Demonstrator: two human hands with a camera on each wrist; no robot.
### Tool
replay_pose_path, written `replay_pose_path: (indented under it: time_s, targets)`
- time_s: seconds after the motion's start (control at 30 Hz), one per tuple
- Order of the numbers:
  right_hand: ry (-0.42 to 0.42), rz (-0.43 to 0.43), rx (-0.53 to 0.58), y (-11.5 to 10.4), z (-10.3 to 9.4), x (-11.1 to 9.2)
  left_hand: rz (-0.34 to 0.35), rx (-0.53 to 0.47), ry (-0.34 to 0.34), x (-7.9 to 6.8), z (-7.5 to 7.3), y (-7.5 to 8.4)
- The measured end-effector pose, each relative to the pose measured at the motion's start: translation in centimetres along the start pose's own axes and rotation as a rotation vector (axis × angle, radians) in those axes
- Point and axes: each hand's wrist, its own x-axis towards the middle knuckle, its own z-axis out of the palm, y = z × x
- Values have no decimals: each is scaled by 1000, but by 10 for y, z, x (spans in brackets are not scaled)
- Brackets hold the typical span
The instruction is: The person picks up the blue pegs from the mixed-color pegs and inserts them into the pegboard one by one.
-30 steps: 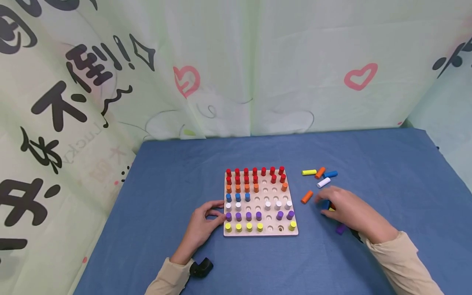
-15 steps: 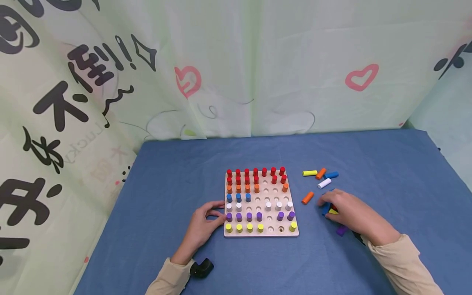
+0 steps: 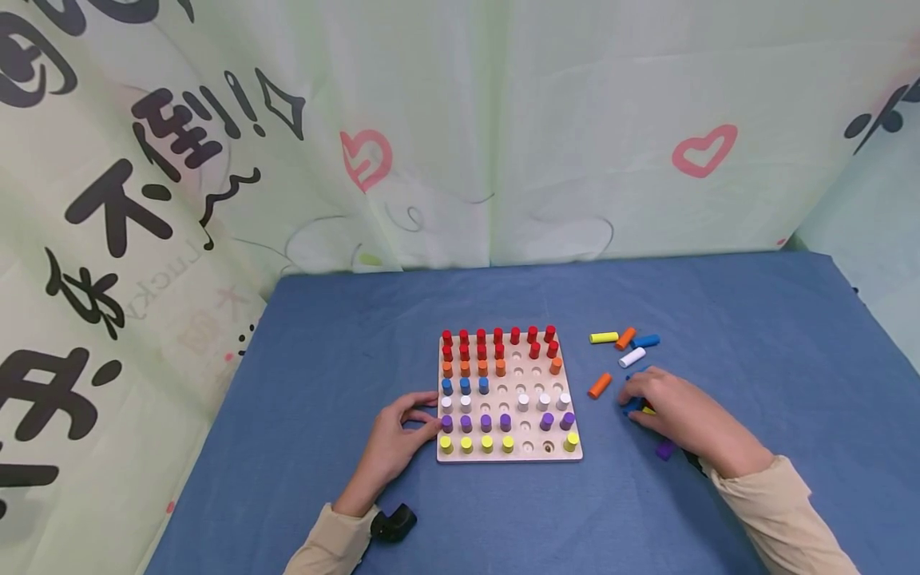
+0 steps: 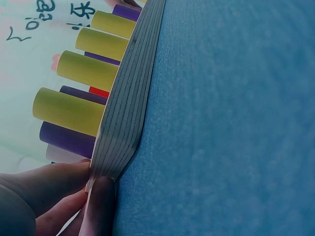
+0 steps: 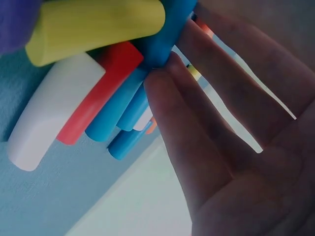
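A pale wooden pegboard point(image 3: 519, 381) carries rows of red, orange, blue, white, purple and yellow pegs, with several bare holes. My left hand point(image 3: 394, 435) holds its left edge. In the left wrist view, the thumb and fingers pinch the layered corner of the board point(image 4: 128, 93), beside a yellow peg point(image 4: 69, 110). My right hand point(image 3: 676, 411) is over a pile of loose pegs right of the board. The right wrist view has its fairly straight fingers point(image 5: 177, 123) touching a blue peg point(image 5: 172, 29); yellow point(image 5: 96, 29), red point(image 5: 101, 96) and white point(image 5: 54, 110) pegs lie beside it.
Beyond my right hand lie a loose yellow peg point(image 3: 604, 338), a white peg point(image 3: 632, 357), a blue peg point(image 3: 645, 341) and orange pegs point(image 3: 600, 386). A purple peg point(image 3: 665, 450) lies under the right wrist. Blue cloth point(image 3: 359, 335) covers the table; a printed curtain point(image 3: 431, 208) hangs behind.
The right hand stays over the pile, its fingers shifting slightly, and the blue pegs beneath them have moved a little. The left hand and the pegboard have held still.
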Motion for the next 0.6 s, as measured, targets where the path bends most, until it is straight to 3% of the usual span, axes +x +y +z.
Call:
replay_pose_path:
  time_s: [0.6]
  targets:
    - [27, -3, -18, -4, 1, 4, 3, 8, -2, -1, -1, -1]
